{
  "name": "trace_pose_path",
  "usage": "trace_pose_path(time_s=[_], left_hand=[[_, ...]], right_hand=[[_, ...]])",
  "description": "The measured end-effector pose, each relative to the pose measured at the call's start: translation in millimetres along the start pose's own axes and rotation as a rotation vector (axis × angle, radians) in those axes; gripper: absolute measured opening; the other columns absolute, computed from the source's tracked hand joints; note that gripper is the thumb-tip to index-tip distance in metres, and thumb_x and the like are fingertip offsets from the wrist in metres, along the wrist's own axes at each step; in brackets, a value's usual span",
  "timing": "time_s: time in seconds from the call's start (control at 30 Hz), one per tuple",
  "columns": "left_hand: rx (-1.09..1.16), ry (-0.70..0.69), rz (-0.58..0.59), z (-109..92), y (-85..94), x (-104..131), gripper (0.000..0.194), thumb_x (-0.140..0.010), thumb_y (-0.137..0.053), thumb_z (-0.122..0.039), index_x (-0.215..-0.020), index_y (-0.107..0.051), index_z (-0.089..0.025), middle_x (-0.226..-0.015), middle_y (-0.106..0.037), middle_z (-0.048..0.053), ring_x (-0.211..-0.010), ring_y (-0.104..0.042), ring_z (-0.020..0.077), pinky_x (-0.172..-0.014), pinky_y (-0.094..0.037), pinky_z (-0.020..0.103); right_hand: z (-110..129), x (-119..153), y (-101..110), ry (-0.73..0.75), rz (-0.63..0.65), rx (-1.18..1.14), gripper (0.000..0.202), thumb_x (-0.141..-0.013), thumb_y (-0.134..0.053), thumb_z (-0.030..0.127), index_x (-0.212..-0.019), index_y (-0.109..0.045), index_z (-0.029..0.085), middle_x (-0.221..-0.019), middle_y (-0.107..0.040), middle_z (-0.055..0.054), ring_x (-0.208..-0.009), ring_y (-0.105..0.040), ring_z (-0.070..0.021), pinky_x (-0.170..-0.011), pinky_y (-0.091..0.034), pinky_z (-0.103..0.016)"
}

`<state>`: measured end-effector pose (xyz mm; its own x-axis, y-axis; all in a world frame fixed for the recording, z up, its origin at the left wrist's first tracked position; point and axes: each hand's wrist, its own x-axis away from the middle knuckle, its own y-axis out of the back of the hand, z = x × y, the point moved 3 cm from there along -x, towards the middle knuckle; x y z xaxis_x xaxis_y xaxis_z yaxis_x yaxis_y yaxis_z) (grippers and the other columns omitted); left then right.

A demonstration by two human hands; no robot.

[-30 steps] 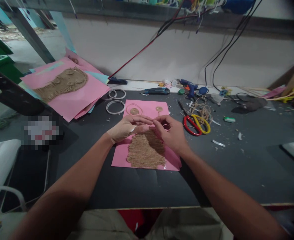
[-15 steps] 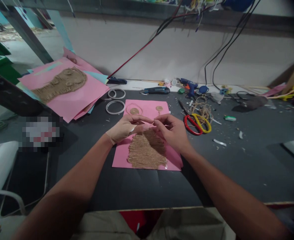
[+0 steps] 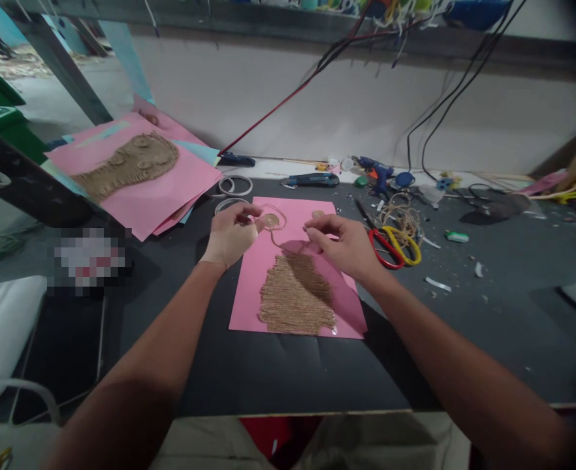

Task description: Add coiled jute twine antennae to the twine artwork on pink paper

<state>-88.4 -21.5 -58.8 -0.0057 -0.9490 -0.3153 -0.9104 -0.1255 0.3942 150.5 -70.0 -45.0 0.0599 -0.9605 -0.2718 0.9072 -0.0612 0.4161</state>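
“Left hand (image 3: 234, 235) has swung away from the right hand (image 3: 339, 245); half a second ago their fingertips were close together above the brown panel.”

“Start with what's nearest. Where is that panel?”

“On the near half of the pink sheet (image 3: 246, 300), which lies on the dark table (image 3: 209, 378). The brown panel (image 3: 298, 297) is made of rows of twine, ragged at both sides.”

“And just beyond it?”

“A thin strand (image 3: 274, 242) sags from near the left coil, past the panel's far edge, and up to the right hand.”

“Is the right hand gripping it?”

“Yes, thumb and forefinger are pinched together on it. The left hand is half curled at the sheet's left edge; whether it holds anything, I can't tell.”

“Farther off?”

“Two flat coils on the sheet: the left coil (image 3: 271, 220), with a loop of cord around it, and the right coil (image 3: 317, 214). Scissors (image 3: 392, 243) lie right of the sheet. Past its far edge are a cutter knife (image 3: 312, 179) and, farther right, a blue glue gun (image 3: 380, 173).”
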Motion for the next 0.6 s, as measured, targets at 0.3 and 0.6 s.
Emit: trace_pose_path(time_s=[0.3, 0.6], left_hand=[[-0.297, -0.288, 0.171, 11, -9.6, 6, 0.018, -0.08, -0.069, -0.019, -0.093, -0.08, -0.023, -0.112, -0.071, 0.011, -0.1, -0.069, 0.0272, -0.09, -0.055, 0.043], [-0.259, -0.302, 0.139, 14, -5.2, 7, 0.007, -0.077, -0.075, -0.019, -0.083, -0.077, -0.019, -0.106, -0.067, 0.007, -0.084, -0.065, 0.0173, -0.082, -0.058, 0.034]], right_hand=[[19, -55, -33, 0.037, 0.157, 0.05, 0.022, -0.087, -0.07, 0.023, -0.106, -0.079, 0.016, -0.098, -0.079, -0.01, -0.082, -0.071, -0.0218, -0.076, -0.06, -0.04], [1, -68, -44, 0.059, 0.13, 0.161, 0.01, -0.085, -0.068, 0.021, -0.09, -0.077, 0.02, -0.09, -0.08, -0.007, -0.08, -0.071, -0.0218, -0.077, -0.057, -0.04]])
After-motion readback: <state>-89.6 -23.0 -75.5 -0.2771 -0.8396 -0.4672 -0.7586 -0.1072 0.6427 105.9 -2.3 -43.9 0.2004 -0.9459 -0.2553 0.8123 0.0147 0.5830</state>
